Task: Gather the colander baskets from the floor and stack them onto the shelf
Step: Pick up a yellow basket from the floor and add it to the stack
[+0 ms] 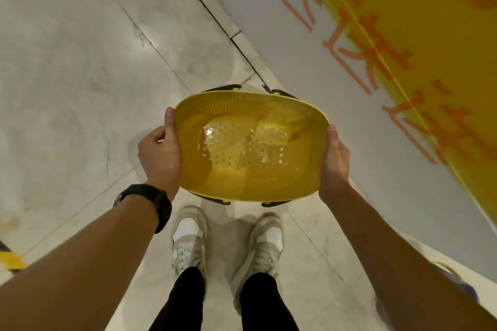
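Both hands (161, 153) (334, 161), fingers clamped on yellow colander basket (250, 148) above pale tiled floor (67, 62).

head cam | faces steeply down | close above floor (67, 48)

Below you, pale marble floor tiles (80, 62) meet at dark grout lines. Your beige and white sneakers (189, 239) stand side by side beneath black trousers (185, 301). A black wristwatch (150, 201) shows. At right, a blurred yellow panel (430, 35) carries orange lettering (349, 43).
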A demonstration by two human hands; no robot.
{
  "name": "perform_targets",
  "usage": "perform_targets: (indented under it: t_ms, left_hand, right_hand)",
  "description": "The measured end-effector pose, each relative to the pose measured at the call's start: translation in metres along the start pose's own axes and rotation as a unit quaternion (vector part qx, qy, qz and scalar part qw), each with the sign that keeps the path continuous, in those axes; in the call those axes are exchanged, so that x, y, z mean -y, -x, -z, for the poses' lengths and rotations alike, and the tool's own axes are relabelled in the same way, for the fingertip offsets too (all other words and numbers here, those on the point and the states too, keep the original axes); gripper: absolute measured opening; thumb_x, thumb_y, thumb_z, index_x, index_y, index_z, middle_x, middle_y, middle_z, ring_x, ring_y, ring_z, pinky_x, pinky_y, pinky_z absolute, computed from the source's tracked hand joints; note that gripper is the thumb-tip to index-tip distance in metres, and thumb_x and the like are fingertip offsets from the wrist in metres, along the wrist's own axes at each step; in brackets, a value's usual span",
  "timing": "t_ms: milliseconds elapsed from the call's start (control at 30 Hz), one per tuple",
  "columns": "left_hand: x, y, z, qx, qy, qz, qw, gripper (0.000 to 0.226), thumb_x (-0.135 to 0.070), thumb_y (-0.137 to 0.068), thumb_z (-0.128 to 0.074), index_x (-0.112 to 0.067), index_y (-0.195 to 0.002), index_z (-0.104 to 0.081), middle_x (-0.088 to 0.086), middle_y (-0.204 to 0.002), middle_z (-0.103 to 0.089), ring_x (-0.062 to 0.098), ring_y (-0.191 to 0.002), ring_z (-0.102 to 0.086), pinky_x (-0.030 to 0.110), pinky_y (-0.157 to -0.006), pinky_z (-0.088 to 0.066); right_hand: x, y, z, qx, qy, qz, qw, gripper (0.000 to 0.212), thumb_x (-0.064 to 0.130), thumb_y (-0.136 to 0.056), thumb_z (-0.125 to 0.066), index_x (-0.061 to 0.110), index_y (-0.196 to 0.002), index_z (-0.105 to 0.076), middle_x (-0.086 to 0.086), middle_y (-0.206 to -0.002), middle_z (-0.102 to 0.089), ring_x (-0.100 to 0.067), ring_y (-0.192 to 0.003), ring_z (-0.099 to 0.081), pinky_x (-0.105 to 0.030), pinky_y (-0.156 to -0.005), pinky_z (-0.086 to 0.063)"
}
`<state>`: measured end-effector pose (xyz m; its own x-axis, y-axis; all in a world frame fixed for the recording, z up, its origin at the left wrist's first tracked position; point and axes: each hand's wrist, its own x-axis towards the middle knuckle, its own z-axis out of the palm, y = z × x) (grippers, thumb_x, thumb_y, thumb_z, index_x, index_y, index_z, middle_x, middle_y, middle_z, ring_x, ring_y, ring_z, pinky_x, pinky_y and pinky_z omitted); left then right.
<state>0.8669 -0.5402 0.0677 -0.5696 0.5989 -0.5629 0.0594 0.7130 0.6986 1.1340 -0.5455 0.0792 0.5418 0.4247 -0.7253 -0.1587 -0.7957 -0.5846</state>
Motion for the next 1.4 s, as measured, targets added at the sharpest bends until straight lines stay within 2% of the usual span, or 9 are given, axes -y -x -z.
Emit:
perform_targets:
  t_ms: [133, 233, 333, 533, 733, 833, 1000, 1200, 1400]
  left_hand:
    - [-0.065, 0.016, 0.050, -0.018, 0.044, 0.002, 0.999, 0.057, -0.067, -0.092, -0.052, -0.022, -0.058, -0.062, -0.004, -0.054, -0.052, 0.015, -0.055, -0.050, 0.027, -0.058, -0.044]
    - [-0.110, 0.027, 0.085, -0.034, 0.049, 0.003, 0.998, 0.071, -0.072, -0.089, -0.050, -0.005, -0.094, -0.074, -0.003, -0.069, -0.061, 0.014, -0.063, -0.057, 0.026, -0.061, -0.047]
    - [-0.152, 0.042, 0.122, -0.051, 0.062, 0.000, 0.997, 0.077, -0.073, -0.088, -0.050, -0.002, -0.105, -0.072, 0.000, -0.076, -0.061, 0.016, -0.067, -0.056, 0.028, -0.063, -0.049]
    - [-0.218, 0.086, 0.210, -0.083, 0.071, 0.016, 0.994, 0.066, -0.079, -0.084, -0.048, -0.020, -0.095, -0.075, -0.001, -0.088, -0.072, 0.026, -0.085, -0.067, 0.042, -0.080, -0.056]
    - [-0.285, 0.124, 0.309, -0.107, 0.075, 0.019, 0.991, 0.079, -0.080, -0.085, -0.045, -0.005, -0.081, -0.070, 0.018, -0.081, -0.071, 0.031, -0.072, -0.062, 0.047, -0.074, -0.055]
    - [-0.314, 0.136, 0.356, -0.113, 0.088, 0.009, 0.990, 0.085, -0.080, -0.087, -0.043, 0.001, -0.088, -0.069, 0.023, -0.089, -0.072, 0.040, -0.081, -0.067, 0.051, -0.078, -0.056]
    - [-0.340, 0.145, 0.425, -0.139, 0.118, -0.015, 0.983, 0.078, -0.078, -0.088, -0.042, -0.004, -0.073, -0.061, 0.028, -0.086, -0.067, 0.039, -0.074, -0.062, 0.041, -0.065, -0.043]
    - [-0.363, 0.144, 0.479, -0.197, 0.187, 0.019, 0.962, 0.072, -0.076, -0.089, -0.043, -0.011, -0.066, -0.063, 0.016, -0.073, -0.068, 0.036, -0.077, -0.063, 0.047, -0.078, -0.053]
    - [-0.394, 0.116, 0.502, -0.274, 0.214, 0.029, 0.937, 0.063, -0.077, -0.087, -0.045, -0.017, -0.070, -0.060, 0.014, -0.074, -0.062, 0.033, -0.076, -0.060, 0.043, -0.076, -0.049]
  right_hand:
    - [0.069, 0.051, -0.009, 0.023, 0.013, 0.021, 0.999, 0.054, 0.059, -0.098, -0.042, 0.021, -0.133, -0.056, -0.005, -0.125, -0.061, -0.025, -0.108, -0.060, -0.045, -0.089, -0.052]
    - [0.119, 0.089, -0.015, 0.041, -0.007, 0.017, 0.999, 0.062, 0.060, -0.094, -0.049, 0.020, -0.141, -0.051, -0.006, -0.136, -0.059, -0.031, -0.120, -0.058, -0.055, -0.103, -0.047]
    - [0.162, 0.130, -0.019, 0.076, -0.017, 0.036, 0.996, 0.058, 0.058, -0.094, -0.051, 0.020, -0.138, -0.056, -0.006, -0.138, -0.059, -0.029, -0.122, -0.058, -0.054, -0.106, -0.045]
    - [0.222, 0.226, -0.026, 0.142, 0.010, 0.068, 0.987, 0.058, 0.060, -0.095, -0.048, 0.023, -0.139, -0.053, -0.005, -0.133, -0.061, -0.028, -0.119, -0.060, -0.053, -0.104, -0.047]
    - [0.274, 0.335, -0.037, 0.182, 0.035, 0.100, 0.978, 0.056, 0.056, -0.098, -0.045, 0.020, -0.140, -0.051, -0.008, -0.133, -0.061, -0.030, -0.119, -0.059, -0.054, -0.105, -0.046]
    - [0.299, 0.386, -0.045, 0.196, 0.059, 0.107, 0.973, 0.054, 0.055, -0.100, -0.040, 0.018, -0.136, -0.055, -0.011, -0.130, -0.063, -0.032, -0.116, -0.061, -0.055, -0.104, -0.047]
    - [0.344, 0.462, -0.075, 0.228, 0.076, 0.156, 0.958, 0.052, 0.054, -0.100, -0.040, 0.021, -0.139, -0.054, -0.008, -0.141, -0.056, -0.032, -0.126, -0.054, -0.054, -0.108, -0.043]
    - [0.400, 0.521, -0.132, 0.293, 0.120, 0.217, 0.923, 0.028, 0.047, -0.102, -0.041, 0.026, -0.104, -0.060, -0.004, -0.106, -0.065, -0.024, -0.093, -0.063, -0.043, -0.089, -0.051]
    - [0.450, 0.535, -0.204, 0.325, 0.172, 0.238, 0.899, 0.039, 0.048, -0.100, -0.045, 0.023, -0.080, -0.067, -0.005, -0.087, -0.071, -0.027, -0.084, -0.067, -0.043, -0.081, -0.055]
